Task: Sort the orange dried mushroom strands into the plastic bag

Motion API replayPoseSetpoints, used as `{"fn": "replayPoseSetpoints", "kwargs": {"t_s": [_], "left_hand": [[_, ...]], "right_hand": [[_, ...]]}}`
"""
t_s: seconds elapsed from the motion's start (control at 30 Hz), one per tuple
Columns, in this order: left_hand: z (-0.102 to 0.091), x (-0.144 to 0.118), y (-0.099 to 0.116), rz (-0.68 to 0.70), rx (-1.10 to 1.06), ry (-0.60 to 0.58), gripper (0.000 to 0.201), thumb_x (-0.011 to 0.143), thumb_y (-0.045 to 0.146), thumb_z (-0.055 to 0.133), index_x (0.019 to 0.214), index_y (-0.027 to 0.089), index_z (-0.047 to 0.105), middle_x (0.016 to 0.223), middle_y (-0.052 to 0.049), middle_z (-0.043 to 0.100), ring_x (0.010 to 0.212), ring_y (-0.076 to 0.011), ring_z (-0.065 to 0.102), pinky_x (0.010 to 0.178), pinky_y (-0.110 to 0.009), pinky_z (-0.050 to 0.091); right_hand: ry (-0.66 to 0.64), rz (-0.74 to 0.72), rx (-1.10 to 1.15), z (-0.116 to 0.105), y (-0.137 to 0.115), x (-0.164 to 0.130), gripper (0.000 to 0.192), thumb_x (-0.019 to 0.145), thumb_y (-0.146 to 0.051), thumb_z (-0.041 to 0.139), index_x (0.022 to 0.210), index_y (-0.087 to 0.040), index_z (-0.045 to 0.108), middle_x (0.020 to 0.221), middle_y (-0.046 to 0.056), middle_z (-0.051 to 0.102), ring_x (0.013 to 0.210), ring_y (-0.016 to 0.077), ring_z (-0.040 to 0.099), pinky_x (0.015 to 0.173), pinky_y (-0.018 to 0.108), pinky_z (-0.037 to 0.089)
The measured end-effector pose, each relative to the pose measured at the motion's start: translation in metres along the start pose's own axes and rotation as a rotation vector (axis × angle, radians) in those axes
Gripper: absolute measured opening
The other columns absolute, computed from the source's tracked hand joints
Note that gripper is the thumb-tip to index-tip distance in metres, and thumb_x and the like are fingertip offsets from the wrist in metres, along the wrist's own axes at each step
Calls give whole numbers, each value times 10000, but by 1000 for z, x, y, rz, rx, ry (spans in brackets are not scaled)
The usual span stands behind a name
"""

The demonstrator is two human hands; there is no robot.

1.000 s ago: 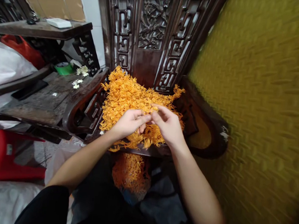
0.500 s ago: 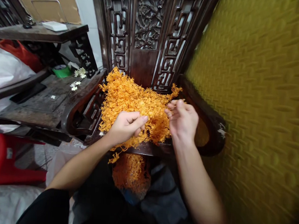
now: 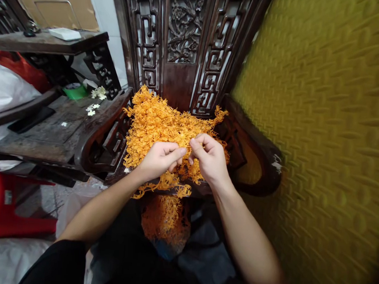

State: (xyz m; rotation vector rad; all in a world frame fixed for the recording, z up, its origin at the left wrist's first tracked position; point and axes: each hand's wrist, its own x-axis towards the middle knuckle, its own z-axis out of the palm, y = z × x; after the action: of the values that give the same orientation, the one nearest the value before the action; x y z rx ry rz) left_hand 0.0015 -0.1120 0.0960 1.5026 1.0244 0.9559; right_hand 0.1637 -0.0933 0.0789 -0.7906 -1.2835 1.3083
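A heap of thin orange strands [image 3: 160,120] lies on the seat of a dark carved wooden chair [image 3: 183,42]. My left hand [image 3: 159,159] rests on the near part of the heap with fingers curled around a clump of strands. My right hand [image 3: 209,158] is beside it, fingertips pinched on strands, almost touching the left hand's fingertips. Some strands hang over the seat's front edge. A second mass of orange strands [image 3: 166,218] sits lower down, below the seat between my arms.
A yellow-green woven panel [image 3: 322,138] fills the right side. At left stands a dark wooden side table [image 3: 47,127] with small white flowers [image 3: 93,107] and a green tape roll [image 3: 74,91]. A red plastic stool [image 3: 6,207] is low at left.
My right hand went out to the right side of the heap half a second ago and has come back beside the left hand. The left hand stayed in place.
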Motion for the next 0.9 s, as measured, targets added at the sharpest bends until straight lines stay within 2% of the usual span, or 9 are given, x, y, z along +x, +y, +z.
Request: {"fn": "replayPoseSetpoints", "kwargs": {"t_s": [0.1,0.17,0.23,0.3,0.37,0.5,0.63,0.77,0.9], "left_hand": [[-3,-3,2,11,-93,35,432,889,462,666,577,171,595,400,53,454,371,-57,351,426,-219,267],[-8,-5,3,20,-171,70,431,875,418,684,535,173,580,373,55,415,358,-56,328,417,-227,237],[-14,-8,3,29,-218,79,433,875,393,682,519,172,578,362,52,401,353,-57,329,414,-229,224],[-17,-9,2,21,-240,40,419,880,398,680,540,166,598,378,46,431,355,-54,344,411,-224,222],[-18,-8,-1,-10,-255,-34,403,880,421,687,579,160,621,399,45,461,357,-49,351,407,-214,228],[-14,-4,-4,-67,-238,-131,410,893,446,680,613,150,631,393,56,457,354,-43,347,407,-200,246],[-10,-1,-4,-103,-152,-199,416,904,428,648,598,149,607,411,50,472,374,-44,367,411,-197,251],[-14,-8,3,-142,-69,-266,416,901,410,637,572,161,583,410,52,448,378,-50,357,410,-209,231],[-23,-23,16,-193,-26,-450,415,890,407,662,556,173,584,404,49,423,360,-59,326,392,-237,199]], "right_hand": [[132,-34,159,-7,3,10,386,840,-485,778,702,-222,532,564,-78,407,441,74,413,433,239,431],[288,-80,221,-21,3,19,379,820,-492,794,729,-222,544,549,-93,381,444,67,385,442,226,467],[404,-102,256,-36,3,26,388,795,-504,808,768,-217,548,619,-80,478,485,60,441,479,216,515],[352,-61,273,-44,2,28,379,795,-499,802,808,-212,555,812,-23,632,617,79,580,549,235,569],[205,-2,280,-41,0,24,325,800,-459,803,900,-215,612,931,15,681,708,112,639,576,261,590],[-14,128,272,-17,-3,13,402,830,-461,774,1153,-237,694,744,-25,574,587,105,542,463,245,534],[-119,184,128,1,-2,6,477,866,-662,653,931,-193,712,649,-22,508,497,99,490,389,239,440],[-85,60,-31,-5,1,7,448,829,-580,753,710,-199,550,546,-54,455,399,74,442,372,219,312],[172,-51,51,-44,0,26,489,854,-638,694,736,-223,465,508,-109,318,379,37,265,365,181,240]]}}
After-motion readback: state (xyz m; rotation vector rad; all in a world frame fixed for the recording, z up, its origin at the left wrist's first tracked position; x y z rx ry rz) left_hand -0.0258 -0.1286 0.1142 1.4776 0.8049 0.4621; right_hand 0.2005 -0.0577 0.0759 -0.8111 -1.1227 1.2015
